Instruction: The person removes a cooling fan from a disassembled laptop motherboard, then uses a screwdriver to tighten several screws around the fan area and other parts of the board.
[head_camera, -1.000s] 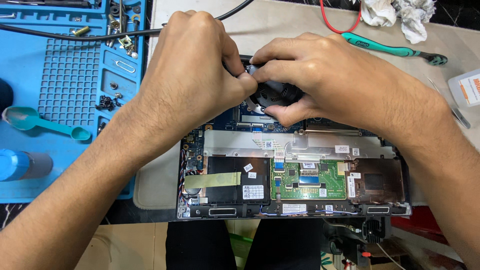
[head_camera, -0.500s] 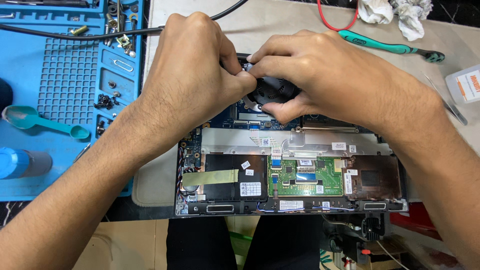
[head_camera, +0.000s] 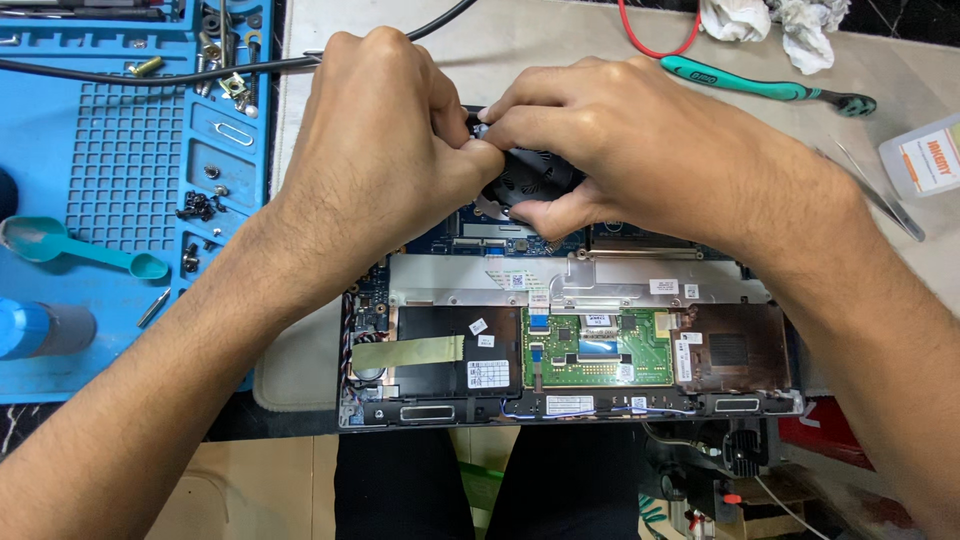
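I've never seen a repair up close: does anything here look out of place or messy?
Slightly. Loose screws lie scattered on the blue mat, and crumpled tissues sit beside the green-handled tool. The opened laptop shows no visible damage.

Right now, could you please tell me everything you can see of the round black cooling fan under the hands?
The round black plastic cooling fan sits at the far side of the opened laptop chassis, mostly hidden. Curved blades show through its housing. The left hand covers its left edge; the right hand grips it, thumb beneath. Whether it is seated or lifted cannot be told.
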